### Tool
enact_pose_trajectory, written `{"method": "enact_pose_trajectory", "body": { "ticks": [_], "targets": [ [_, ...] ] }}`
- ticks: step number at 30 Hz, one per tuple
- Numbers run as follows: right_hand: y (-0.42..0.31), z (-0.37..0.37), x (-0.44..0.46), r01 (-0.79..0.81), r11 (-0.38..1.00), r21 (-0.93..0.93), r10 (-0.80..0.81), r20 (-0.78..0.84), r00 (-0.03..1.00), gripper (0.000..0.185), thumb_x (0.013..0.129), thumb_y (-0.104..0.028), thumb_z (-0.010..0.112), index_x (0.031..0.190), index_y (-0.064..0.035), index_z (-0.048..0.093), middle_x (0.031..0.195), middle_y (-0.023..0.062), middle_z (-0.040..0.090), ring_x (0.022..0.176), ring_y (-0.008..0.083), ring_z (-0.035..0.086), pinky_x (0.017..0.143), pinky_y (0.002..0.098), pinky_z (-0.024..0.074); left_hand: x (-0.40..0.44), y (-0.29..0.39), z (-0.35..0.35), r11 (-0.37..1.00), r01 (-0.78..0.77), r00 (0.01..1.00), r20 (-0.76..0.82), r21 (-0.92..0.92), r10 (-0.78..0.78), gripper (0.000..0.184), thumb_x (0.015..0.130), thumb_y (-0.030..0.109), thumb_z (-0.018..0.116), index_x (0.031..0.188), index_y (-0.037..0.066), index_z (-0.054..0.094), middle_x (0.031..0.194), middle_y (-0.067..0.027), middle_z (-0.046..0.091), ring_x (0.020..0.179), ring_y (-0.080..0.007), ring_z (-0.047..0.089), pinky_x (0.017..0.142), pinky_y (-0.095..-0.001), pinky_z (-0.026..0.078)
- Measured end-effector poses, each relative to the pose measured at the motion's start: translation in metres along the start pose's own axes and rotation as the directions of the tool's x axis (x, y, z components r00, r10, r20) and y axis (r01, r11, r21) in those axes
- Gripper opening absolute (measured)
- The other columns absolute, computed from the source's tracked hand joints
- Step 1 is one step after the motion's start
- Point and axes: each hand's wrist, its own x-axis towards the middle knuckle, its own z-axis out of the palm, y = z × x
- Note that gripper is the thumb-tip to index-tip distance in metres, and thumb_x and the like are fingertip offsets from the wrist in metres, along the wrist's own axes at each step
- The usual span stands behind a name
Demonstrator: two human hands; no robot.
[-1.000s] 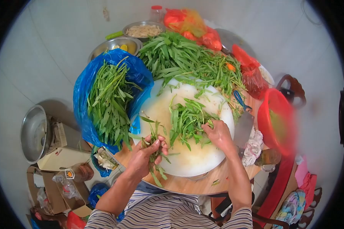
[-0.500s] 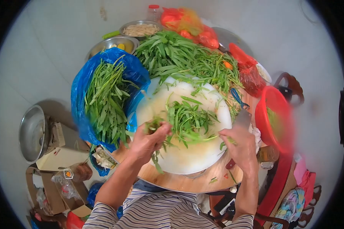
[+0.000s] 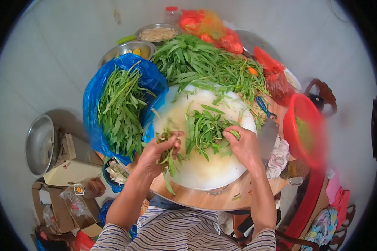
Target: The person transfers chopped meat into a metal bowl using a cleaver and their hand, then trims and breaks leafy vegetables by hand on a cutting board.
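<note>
My left hand [image 3: 153,157] is closed around a small bunch of leafy green stems [image 3: 169,161] over the left edge of the round white board [image 3: 205,178]. At the right of the loose greens pile [image 3: 203,129] on the board, my right hand [image 3: 243,146] pinches green stems between thumb and fingers. A blue plastic bag [image 3: 94,106] full of long leafy greens [image 3: 121,113] stands to the left of the board. Behind it spreads a large heap of greens [image 3: 192,60]. A cleaver [image 3: 267,138] lies right of the board.
A red basket [image 3: 295,129] and a crumpled white cloth [image 3: 278,159] are at the right. Metal bowls [image 3: 109,54] and red plastic bags [image 3: 230,42] stand at the back. A steel basin [image 3: 40,146] and cardboard boxes [image 3: 63,209] are at the lower left.
My right hand moved out toward the board's right edge with a stem, then came back to the greens pile. My left hand still holds its bunch, slightly shifted.
</note>
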Motion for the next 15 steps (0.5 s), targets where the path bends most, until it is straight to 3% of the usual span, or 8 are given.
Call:
{"method": "enact_pose_trajectory", "body": {
  "ticks": [1,3,5,8,11,12,13,15],
  "targets": [
    [0.003,0.003,0.006,-0.052,0.998,0.036,0.05,0.037,0.998,0.021,0.091,-0.017,0.071,0.106,-0.0021,0.073,0.088,0.0231,0.072,0.072,0.0371,0.069,0.07,0.0413,0.0538,0.002,-0.004,-0.007,0.98,-0.052,0.998,-0.047,-0.194,0.044,0.036,0.101,0.016,0.062,0.131,-0.003,0.055,0.087,-0.0019,0.059,0.073,-0.0107,0.051,0.06,-0.023,0.043],
    [-0.006,0.011,0.017,-0.057,0.998,-0.034,0.058,0.038,0.998,0.021,0.091,-0.018,0.071,0.105,-0.0027,0.073,0.089,0.0247,0.071,0.076,0.0385,0.069,0.071,0.0431,0.0536,0.006,-0.009,-0.016,0.954,-0.05,0.999,0.006,-0.294,0.054,0.036,0.102,0.015,0.06,0.133,-0.002,0.053,0.089,-0.0019,0.057,0.082,-0.0143,0.053,0.064,-0.0261,0.046],
    [0.0,0.023,0.031,0.149,0.975,-0.167,-0.163,-0.072,0.984,0.02,0.09,-0.018,0.072,0.104,-0.0037,0.074,0.091,0.0237,0.072,0.08,0.0397,0.069,0.073,0.0459,0.053,0.006,-0.014,-0.018,0.907,-0.012,0.999,0.028,-0.42,0.026,0.04,0.102,0.02,0.061,0.134,-0.001,0.052,0.086,-0.0009,0.054,0.081,-0.0157,0.053,0.065,-0.0279,0.047],
    [0.018,0.03,0.049,0.193,0.944,-0.267,-0.161,0.137,0.977,0.019,0.089,-0.017,0.072,0.102,-0.0043,0.074,0.092,0.0226,0.072,0.084,0.0408,0.068,0.076,0.0479,0.0525,0.002,-0.014,-0.013,0.928,0.0,1.0,0.002,-0.373,0.0,0.041,0.102,0.026,0.063,0.132,-0.001,0.053,0.083,0.0005,0.05,0.079,-0.0144,0.051,0.062,-0.0266,0.045],
    [0.013,0.012,0.042,0.174,0.962,-0.209,-0.169,0.042,0.985,0.018,0.088,-0.017,0.073,0.102,-0.0055,0.075,0.094,0.0223,0.072,0.085,0.0411,0.068,0.077,0.0455,0.0539,-0.002,-0.019,-0.027,0.955,0.013,0.995,0.099,-0.295,0.017,0.04,0.101,0.03,0.064,0.127,0.0,0.055,0.081,0.0014,0.047,0.074,-0.0125,0.049,0.057,-0.0247,0.042],
    [-0.007,-0.005,0.033,0.12,0.978,-0.168,-0.126,-0.023,0.992,0.017,0.089,-0.017,0.073,0.1,-0.004,0.075,0.09,0.0168,0.075,0.08,0.0305,0.072,0.077,0.0376,0.0547,-0.008,-0.014,-0.022,0.959,0.034,0.996,0.093,-0.281,-0.008,0.035,0.101,0.028,0.065,0.122,0.001,0.057,0.08,0.0017,0.047,0.071,-0.01,0.047,0.052,-0.0223,0.037],
    [-0.014,-0.017,0.025,0.122,0.978,-0.168,-0.126,-0.01,0.992,0.017,0.089,-0.017,0.073,0.1,-0.004,0.075,0.09,0.0168,0.075,0.08,0.0305,0.072,0.077,0.0376,0.0547,-0.008,-0.016,-0.024,0.956,0.034,0.996,0.084,-0.29,-0.01,0.035,0.101,0.028,0.065,0.122,0.001,0.057,0.08,0.0017,0.047,0.071,-0.01,0.047,0.052,-0.0223,0.037],
    [-0.016,-0.036,0.01,-0.108,0.974,0.199,0.13,-0.098,0.987,0.017,0.092,-0.016,0.072,0.099,-0.0011,0.075,0.086,0.0078,0.075,0.079,0.0143,0.067,0.076,0.0293,0.0525,-0.004,-0.02,-0.024,0.959,0.08,0.994,0.099,-0.271,-0.054,0.034,0.1,0.027,0.066,0.119,0.001,0.057,0.084,-0.0001,0.054,0.071,-0.0086,0.048,0.051,-0.0208,0.035]
  ]
}}
